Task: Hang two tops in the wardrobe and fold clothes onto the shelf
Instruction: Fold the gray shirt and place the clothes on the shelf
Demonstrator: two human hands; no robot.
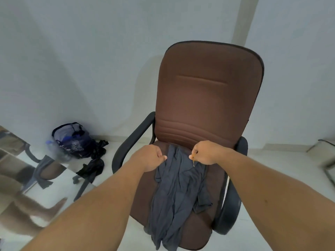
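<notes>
- Grey top (178, 187) spread on the seat of the brown chair (208, 91), directly beneath and in front of both hands.
- Long axis running straight away from the body: far end tucked against the backrest between the hands, near end hanging over the seat's front edge.
- Left hand (151, 156) at the top's far left corner, fingers curled, thumb and fingertips seemingly pinching the cloth edge.
- Right hand (204, 153) at the far right corner, likewise curled and pinching the fabric; something thin and yellowish at its fingertips, too small to identify.
- Hands level with each other, neither clearly nearer; top's far edge stretched between them.
- Likely next: raising that far edge evenly, letting the length hang free.
- Dark bag (72, 140) and black garment (92, 167) on the floor, well to the left of the left hand.
</notes>
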